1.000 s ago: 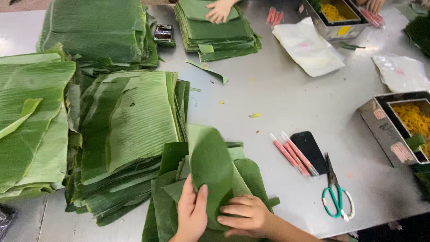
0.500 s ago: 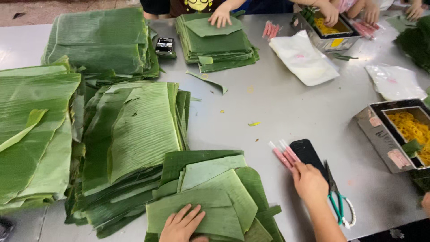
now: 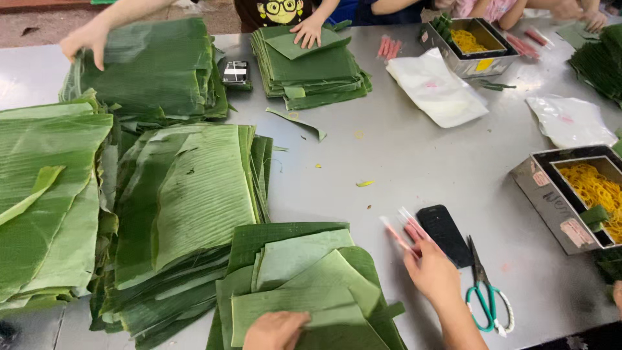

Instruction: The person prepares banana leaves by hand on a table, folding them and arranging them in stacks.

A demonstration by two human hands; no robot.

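Pink sticks (image 3: 405,230) sit low and right of centre on the steel table (image 3: 414,155), and the right hand (image 3: 433,275) is on them, fingers curled around a couple, gripping lightly. Just beside them lies a black phone (image 3: 444,234), with green-handled scissors (image 3: 487,291) a little further right. The left hand (image 3: 275,329) presses flat, fingers spread loosely, on the stack of cut banana leaves (image 3: 304,285) at the bottom centre; its wrist is cut off by the frame edge.

Containers now: a metal tin (image 3: 560,207) at the right edge holds yellow filling (image 3: 593,188) with a bit of folded green leaf (image 3: 594,215) lying in it; its right side runs out of the frame. A second metal tin (image 3: 470,48) at the upper right holds more yellow filling, and green leaf pieces stand at its left end.

Other people's hands at the top: one hand (image 3: 308,31) flat on a pile of dark leaves (image 3: 311,68), another hand (image 3: 84,42) on the big leaf pile (image 3: 152,68) in the upper left. A small dark object (image 3: 236,72) between those piles is too small to identify.
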